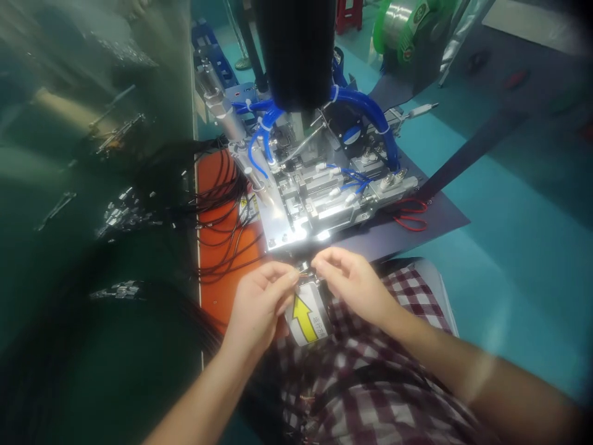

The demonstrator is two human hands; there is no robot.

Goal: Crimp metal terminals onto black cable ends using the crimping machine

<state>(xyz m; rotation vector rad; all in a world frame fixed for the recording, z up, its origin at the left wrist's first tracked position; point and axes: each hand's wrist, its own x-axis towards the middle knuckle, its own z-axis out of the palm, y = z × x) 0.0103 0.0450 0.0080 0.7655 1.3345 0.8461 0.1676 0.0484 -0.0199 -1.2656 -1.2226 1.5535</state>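
Note:
My left hand (pixel 264 300) is closed in a pinch, thumb against forefinger. A thin copper-coloured wire end (pixel 304 274) sticks out of its fingertips toward the right. Close by on the other side, my right hand (pixel 354 281) is also pinched; whatever sits between those fingertips is too small to make out. Both hands are just in front of the metal plate of a bench machine (pixel 319 191). Below the fingertips is a label with a yellow arrow (pixel 304 318), partly covered by my left hand.
Black cables (pixel 227 204) run across the orange surface (pixel 213 241) at left. Many metal cable ends (pixel 123 213) lie on the dark green bench. Blue tubes (pixel 370 111) loop over the machine. A green wire spool (pixel 401 28) stands behind, and a red cord (pixel 412 216) lies at right.

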